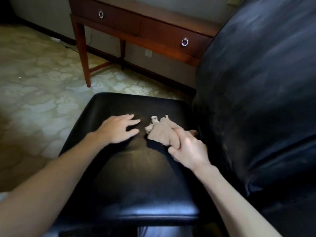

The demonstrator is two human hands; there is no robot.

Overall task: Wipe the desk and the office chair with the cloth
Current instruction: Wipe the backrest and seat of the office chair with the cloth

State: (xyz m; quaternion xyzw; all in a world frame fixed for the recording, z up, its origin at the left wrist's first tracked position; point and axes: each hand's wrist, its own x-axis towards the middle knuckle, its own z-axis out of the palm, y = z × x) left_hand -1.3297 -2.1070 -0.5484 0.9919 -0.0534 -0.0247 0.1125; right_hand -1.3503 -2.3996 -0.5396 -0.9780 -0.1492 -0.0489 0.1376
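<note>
On the office chair seat, right hand fingers clench the bunched cloth, left hand fingers lie released beside it; seat-wiping seems underway, the worktop behind unjudgeable.

Head-worn wide-angle view, close above the chair seat, angled forward-down
</note>
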